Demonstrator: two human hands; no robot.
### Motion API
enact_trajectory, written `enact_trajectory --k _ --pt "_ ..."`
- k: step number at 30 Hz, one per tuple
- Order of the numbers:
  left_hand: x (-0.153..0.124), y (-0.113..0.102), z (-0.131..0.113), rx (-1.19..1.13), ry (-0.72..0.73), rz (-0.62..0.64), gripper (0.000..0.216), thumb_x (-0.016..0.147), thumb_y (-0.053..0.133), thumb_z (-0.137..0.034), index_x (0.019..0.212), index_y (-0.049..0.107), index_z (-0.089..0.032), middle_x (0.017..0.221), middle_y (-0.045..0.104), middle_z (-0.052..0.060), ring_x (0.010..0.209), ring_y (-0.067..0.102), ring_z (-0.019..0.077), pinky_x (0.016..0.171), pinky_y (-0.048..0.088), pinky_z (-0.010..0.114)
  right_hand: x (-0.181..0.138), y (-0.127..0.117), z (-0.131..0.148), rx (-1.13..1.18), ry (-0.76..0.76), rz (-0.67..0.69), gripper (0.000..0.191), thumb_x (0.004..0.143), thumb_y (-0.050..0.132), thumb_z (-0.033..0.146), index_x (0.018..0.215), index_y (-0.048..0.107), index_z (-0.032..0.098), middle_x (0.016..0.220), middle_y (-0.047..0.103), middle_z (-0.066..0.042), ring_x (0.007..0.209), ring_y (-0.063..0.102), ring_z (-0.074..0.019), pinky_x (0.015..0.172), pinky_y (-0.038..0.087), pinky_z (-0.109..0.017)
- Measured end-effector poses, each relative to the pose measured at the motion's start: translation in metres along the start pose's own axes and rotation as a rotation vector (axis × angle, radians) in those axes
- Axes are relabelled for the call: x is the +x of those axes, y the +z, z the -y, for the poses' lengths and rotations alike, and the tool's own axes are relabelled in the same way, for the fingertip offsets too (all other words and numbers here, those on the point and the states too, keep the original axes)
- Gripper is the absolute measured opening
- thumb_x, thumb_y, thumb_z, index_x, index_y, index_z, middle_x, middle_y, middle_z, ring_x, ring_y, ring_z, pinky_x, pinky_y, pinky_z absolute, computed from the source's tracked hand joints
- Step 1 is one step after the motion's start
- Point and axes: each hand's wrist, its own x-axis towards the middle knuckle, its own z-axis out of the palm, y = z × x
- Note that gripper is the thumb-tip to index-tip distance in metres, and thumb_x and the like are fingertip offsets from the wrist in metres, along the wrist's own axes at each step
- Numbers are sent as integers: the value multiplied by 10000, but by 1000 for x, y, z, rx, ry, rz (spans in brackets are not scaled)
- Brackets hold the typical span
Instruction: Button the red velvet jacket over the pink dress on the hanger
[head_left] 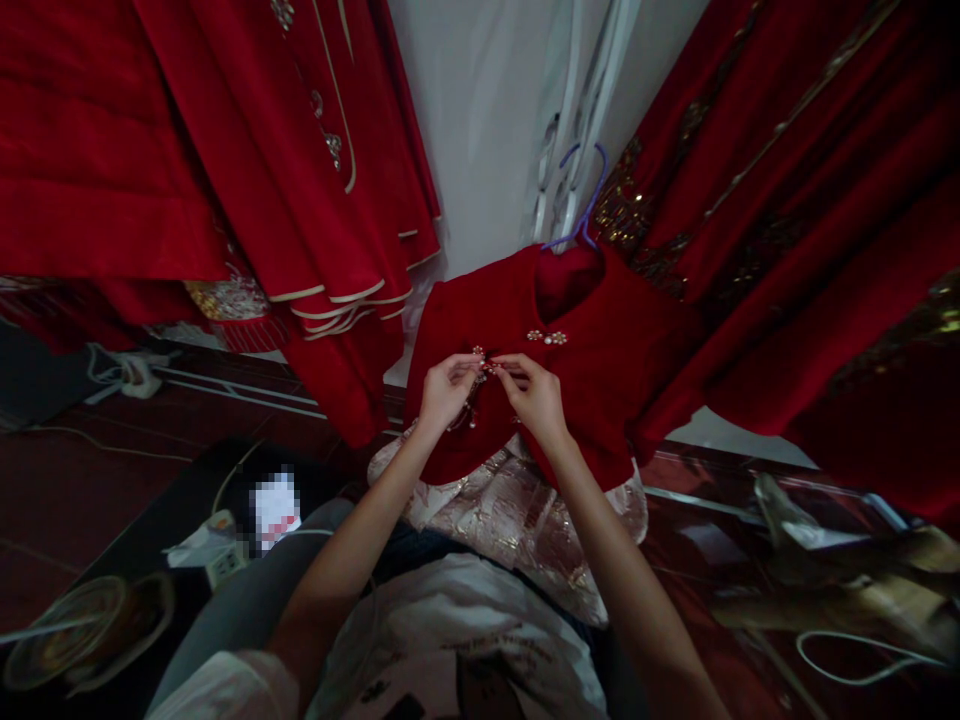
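Observation:
A red vest (600, 390) hangs by a purple hanger (589, 215) in front of me, its lower part over a shiny pale pink cloth (517, 515). My left hand (450, 388) and my right hand (534, 392) meet at the vest's front, both with fingertips pinched together. Between them is a small beaded ornament (489, 367), partly hidden by the fingers. Strands of beads (472, 412) dangle below my left hand. Above my right hand, a flower-shaped clasp (546, 338) with pearls sits near the neckline.
Red garments with gold trim (300, 180) hang at left, and more with sequins (795, 200) at right. A white metal rack (574, 110) stands behind the vest. On a dark surface at lower left are a lidded cup (75, 630) and a power strip (225, 565).

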Motion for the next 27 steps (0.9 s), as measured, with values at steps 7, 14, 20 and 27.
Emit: enact_trajectory --k 7,14,20,27 --pt "0 3 1 18 27 -3 208 725 683 -192 917 711 -118 898 745 84 800 696 145 821 553 295 0 8 -2 -68 -31 -43 209 894 520 234 1028 673 192 1006 703 -58 861 678 -154 743 585 -271" --pt "3 4 0 96 68 2 206 707 704 -201 897 724 -123 866 751 83 765 703 151 787 568 291 0 13 -3 -106 -49 -117 220 906 534 314 1008 677 182 974 691 -68 836 662 -157 743 582 -275" --pt "7 -7 -2 216 95 59 207 713 706 -229 893 735 -131 849 755 81 750 711 167 768 577 307 0 14 -3 -111 -40 -129 221 906 527 312 996 680 181 968 690 -69 826 661 -153 726 579 -264" --pt "12 -14 -8 140 103 208 239 732 707 -269 924 687 -129 896 737 85 804 696 158 793 552 296 8 2 5 -135 3 5 207 895 530 313 997 670 199 960 709 -67 825 690 -175 744 590 -300"
